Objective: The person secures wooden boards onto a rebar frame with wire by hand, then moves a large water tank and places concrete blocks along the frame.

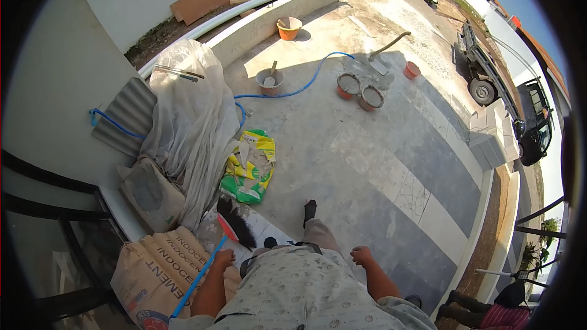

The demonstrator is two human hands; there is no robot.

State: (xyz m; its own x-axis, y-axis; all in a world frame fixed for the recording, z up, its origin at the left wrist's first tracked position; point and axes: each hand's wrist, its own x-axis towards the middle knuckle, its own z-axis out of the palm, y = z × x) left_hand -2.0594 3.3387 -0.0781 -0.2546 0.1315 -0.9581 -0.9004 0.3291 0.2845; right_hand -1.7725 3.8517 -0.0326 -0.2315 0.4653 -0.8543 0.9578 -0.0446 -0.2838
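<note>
My left hand [224,258] is closed round the blue handle of a broom [227,227]. The broom's red head and black bristles point up and away, beside a printed cement bag [177,269] at the lower left. On my other side, my right hand [362,256] hangs near my hip, its fingers curled in, with nothing visible in them. A green and yellow bag [251,168] lies on the floor just beyond the bristles. One foot in a dark sock [310,209] is stepping forward.
Plastic sheeting [189,98] covers a heap at the left. A blue hose [299,90] crosses the floor. Several buckets, including a grey one [269,88], and a hoe [388,49] stand ahead. White blocks [492,134] and a pickup truck [483,88] are at the right.
</note>
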